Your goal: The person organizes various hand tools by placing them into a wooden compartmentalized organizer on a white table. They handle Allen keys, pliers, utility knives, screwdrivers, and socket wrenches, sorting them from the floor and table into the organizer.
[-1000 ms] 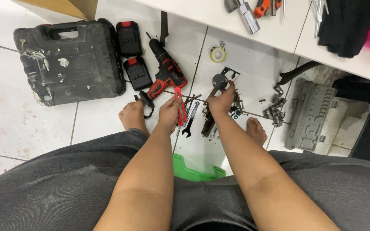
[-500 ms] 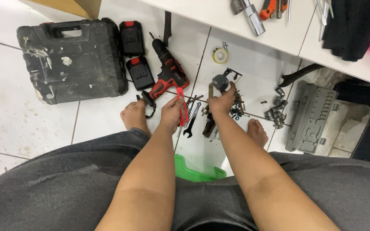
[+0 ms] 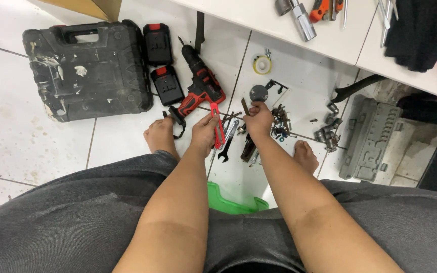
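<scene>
I sit with both arms reaching down to a heap of tools on the white tiled floor. My left hand (image 3: 203,132) grips red-handled pliers (image 3: 218,126), handles pointing toward me. My right hand (image 3: 259,119) pinches a thin dark metal piece (image 3: 245,107) just below a round grey disc (image 3: 258,93). A dark wrench (image 3: 227,146) and other hand tools lie between my hands. A red and black cordless drill (image 3: 198,86) lies just beyond my left hand.
A black scuffed tool case (image 3: 84,71) lies far left, two black battery packs (image 3: 158,43) beside it. Loose bits and sockets (image 3: 327,134) lie right, next to a grey socket tray (image 3: 375,136). My bare feet (image 3: 161,135) flank the tools. A green stool edge (image 3: 233,205) shows below. A white shelf (image 3: 330,35) holds tools.
Both hands stay on the tool heap with small shifts; the right hand has drawn slightly back from the grey disc. The view has drifted a little.
</scene>
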